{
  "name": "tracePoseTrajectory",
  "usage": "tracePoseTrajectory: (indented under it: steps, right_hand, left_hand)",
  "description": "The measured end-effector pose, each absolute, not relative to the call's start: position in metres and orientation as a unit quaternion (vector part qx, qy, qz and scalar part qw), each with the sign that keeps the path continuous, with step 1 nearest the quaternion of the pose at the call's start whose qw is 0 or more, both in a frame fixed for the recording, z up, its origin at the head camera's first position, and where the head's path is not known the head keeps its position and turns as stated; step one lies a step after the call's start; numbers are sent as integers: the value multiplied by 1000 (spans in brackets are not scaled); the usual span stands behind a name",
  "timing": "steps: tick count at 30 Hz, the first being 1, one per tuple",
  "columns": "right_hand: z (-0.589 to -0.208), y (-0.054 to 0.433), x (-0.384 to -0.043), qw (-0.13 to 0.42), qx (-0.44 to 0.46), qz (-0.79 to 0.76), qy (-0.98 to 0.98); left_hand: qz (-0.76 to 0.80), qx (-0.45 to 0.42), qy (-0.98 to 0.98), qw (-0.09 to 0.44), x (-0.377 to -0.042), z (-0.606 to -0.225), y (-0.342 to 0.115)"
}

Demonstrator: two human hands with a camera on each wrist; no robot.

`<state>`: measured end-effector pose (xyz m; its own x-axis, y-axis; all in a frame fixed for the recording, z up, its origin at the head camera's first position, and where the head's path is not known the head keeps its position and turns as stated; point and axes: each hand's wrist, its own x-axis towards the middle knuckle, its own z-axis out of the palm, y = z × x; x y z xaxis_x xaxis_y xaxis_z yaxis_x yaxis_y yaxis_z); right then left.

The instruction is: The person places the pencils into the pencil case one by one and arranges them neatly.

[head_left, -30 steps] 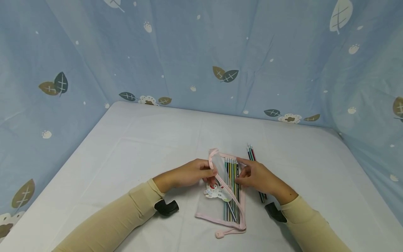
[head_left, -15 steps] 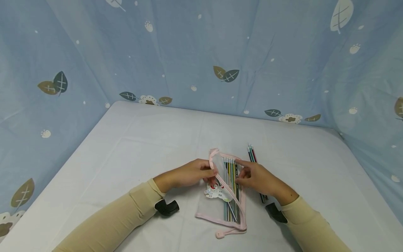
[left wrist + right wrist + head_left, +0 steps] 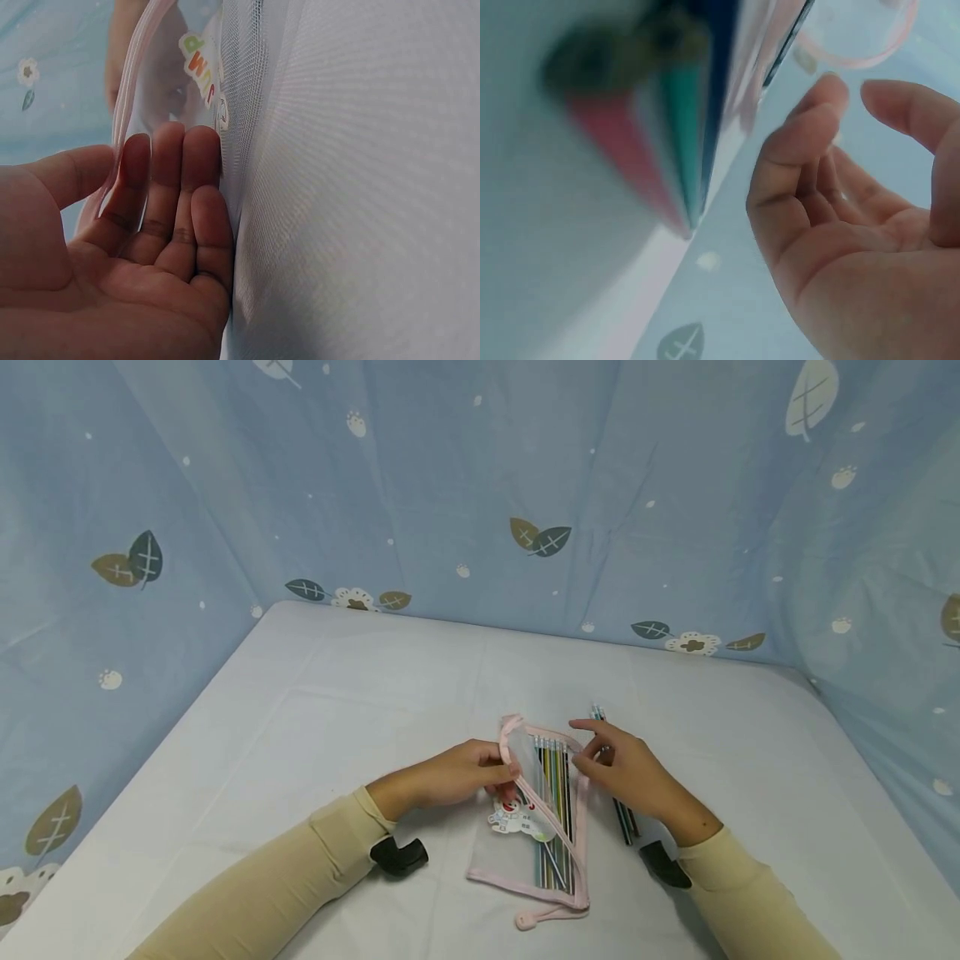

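Note:
A mesh pencil pouch (image 3: 504, 882) with pink trim lies on the white table, its top edge held up. Several striped pencils (image 3: 557, 768) lie side by side inside it. My left hand (image 3: 453, 772) pinches the pouch's pink zipper edge (image 3: 129, 90) between thumb and index finger, the other fingers behind the clear panel. At the pouch's right edge is my right hand (image 3: 622, 768), thumb and fingers apart and nothing between them in the right wrist view. Beneath and beside it lie a few loose pencils (image 3: 624, 820), blurred and close in the right wrist view.
A pink zipper pull (image 3: 527, 921) trails from the pouch's near corner. Black wrist mounts (image 3: 399, 857) sit under both sleeves. Blue patterned cloth (image 3: 450, 485) hangs behind and along the sides of the white table (image 3: 360, 668).
My right hand has drawn back from the pencils in the pouch, moving right and slightly up, its fingers spreading. My left hand keeps its grip on the pouch edge.

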<state>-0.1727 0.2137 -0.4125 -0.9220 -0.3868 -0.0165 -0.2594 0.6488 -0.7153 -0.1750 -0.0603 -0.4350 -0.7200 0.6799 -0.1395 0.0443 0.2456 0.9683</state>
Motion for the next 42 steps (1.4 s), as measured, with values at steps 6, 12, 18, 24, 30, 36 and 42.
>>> tracePoseTrajectory:
  steps: [6,12,18,24,30,36,42]
  right_hand:
    - [-407,223,-177,37,-166,-353,920]
    - [-403,234,-179,0,-153,-318,936]
    - [-403,241,-183,5,-144,-293,945]
    - [-404,247,-187,50,-137,-274,951]
    - [-412,252,-191,77,-135,-269,950]
    - [-415,252,-191,75,-130,-255,955]
    - [-414,252,-191,79,-134,-251,955]
  left_hand:
    - [560,243,741,280,-174,-435,-60]
    - [561,242,740,281,-172,-434,-59]
    - [563,243,739,280,-171,-434,-61]
    - [561,250,738,279,-172,-435,-61]
    - [561,252,738,278,-173,-436,-61]
    - [560,248,740,278,-172,-437,-60]
    - [555,253,744,273,-173,-437,-61]
